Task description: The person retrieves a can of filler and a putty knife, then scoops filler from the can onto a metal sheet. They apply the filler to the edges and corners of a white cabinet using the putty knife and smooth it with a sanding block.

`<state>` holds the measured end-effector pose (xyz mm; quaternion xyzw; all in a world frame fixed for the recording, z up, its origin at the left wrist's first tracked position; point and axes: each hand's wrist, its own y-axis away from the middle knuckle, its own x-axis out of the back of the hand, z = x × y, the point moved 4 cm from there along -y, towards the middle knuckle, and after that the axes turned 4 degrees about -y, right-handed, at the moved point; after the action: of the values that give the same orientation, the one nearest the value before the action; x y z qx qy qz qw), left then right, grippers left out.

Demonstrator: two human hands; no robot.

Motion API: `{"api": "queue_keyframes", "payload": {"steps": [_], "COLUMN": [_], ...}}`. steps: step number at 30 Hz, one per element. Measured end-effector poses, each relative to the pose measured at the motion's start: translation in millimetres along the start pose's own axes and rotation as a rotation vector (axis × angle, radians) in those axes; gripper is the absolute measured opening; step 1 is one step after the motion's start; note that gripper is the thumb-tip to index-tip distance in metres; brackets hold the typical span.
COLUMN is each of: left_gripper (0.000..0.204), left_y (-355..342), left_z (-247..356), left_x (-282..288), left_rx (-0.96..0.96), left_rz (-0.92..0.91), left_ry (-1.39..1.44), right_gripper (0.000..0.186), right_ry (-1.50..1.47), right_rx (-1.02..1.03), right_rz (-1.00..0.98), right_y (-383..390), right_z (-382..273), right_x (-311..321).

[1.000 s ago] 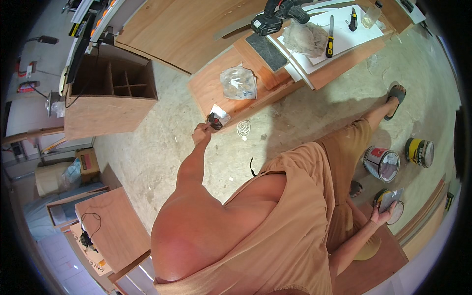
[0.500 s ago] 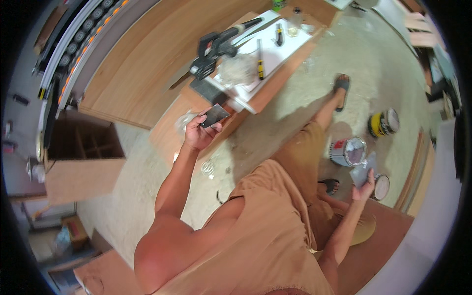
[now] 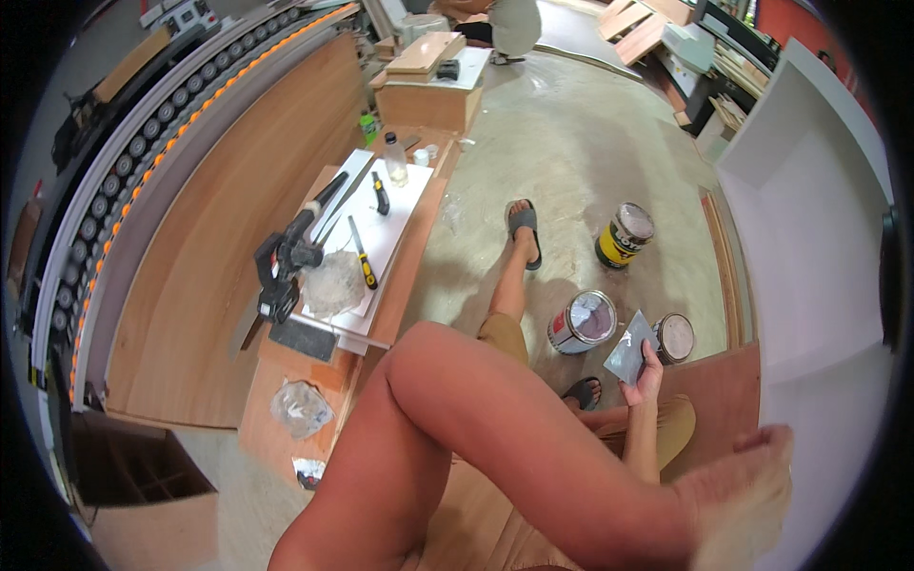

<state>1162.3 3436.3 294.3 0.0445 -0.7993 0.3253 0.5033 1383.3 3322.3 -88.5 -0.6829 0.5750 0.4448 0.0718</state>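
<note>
My left arm reaches across my body to the right. My left hand (image 3: 747,485) is smeared by motion, low beside the white cabinet panel (image 3: 800,324); whether it holds anything does not show. My right hand (image 3: 645,379) grips a flat grey plate (image 3: 630,350), like a putty scraper blade, tilted with a corner up. Close beyond it stand an open paint can (image 3: 583,322) with pale greyish filler inside and a round can (image 3: 677,338) with a pale top. Farther off is a yellow and black can (image 3: 625,236).
On the left a low wooden bench (image 3: 409,276) bears a cordless blower (image 3: 290,257), a yellow-handled file (image 3: 363,252), a utility knife (image 3: 381,193), a bottle (image 3: 395,159) and a plastic bag (image 3: 303,409). Another person (image 3: 514,24) is at the far end.
My left hand has swung from over the bench across to the right; the dark scraper it held is no longer visible. My right hand still holds the plate. The view has turned right.
</note>
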Motion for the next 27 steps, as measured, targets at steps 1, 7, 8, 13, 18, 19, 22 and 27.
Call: {"api": "queue_keyframes", "payload": {"steps": [1,7,8,13,18,19,22,27], "left_gripper": [0.012,0.022,0.026,0.038,0.041,0.04,0.04,0.043], "left_y": [-5,-2,12,111,175,176,162,144], "left_z": [7,14,3,-71,-95,-94,-91,-89], "left_x": [-4,-30,-32,-143,-243,-254,-263,-276], "left_rx": [0.015,0.099,0.104,0.565,0.796,0.783,0.699,0.557], "left_rz": [0.061,0.365,0.302,0.051,0.147,0.15,0.042,-0.064], "left_ry": [-0.053,-0.001,0.02,0.566,0.641,0.682,0.511,0.356], "right_gripper": [0.025,0.034,0.036,0.036,0.032,0.032,0.031,0.029], "right_ry": [-0.022,-0.097,-0.113,0.081,0.024,0.022,-0.018,0.003], "right_rx": [-0.004,-0.06,-0.039,0.025,-0.003,-0.009,-0.024,-0.025], "right_rz": [-0.019,-0.134,-0.086,-0.264,-0.269,-0.265,-0.254,-0.202], "right_y": [-3,2,3,13,5,3,1,0], "right_z": [-3,-12,-16,-23,-15,-11,-3,-3], "right_x": [6,22,31,-45,-52,-48,-41,-31]}}
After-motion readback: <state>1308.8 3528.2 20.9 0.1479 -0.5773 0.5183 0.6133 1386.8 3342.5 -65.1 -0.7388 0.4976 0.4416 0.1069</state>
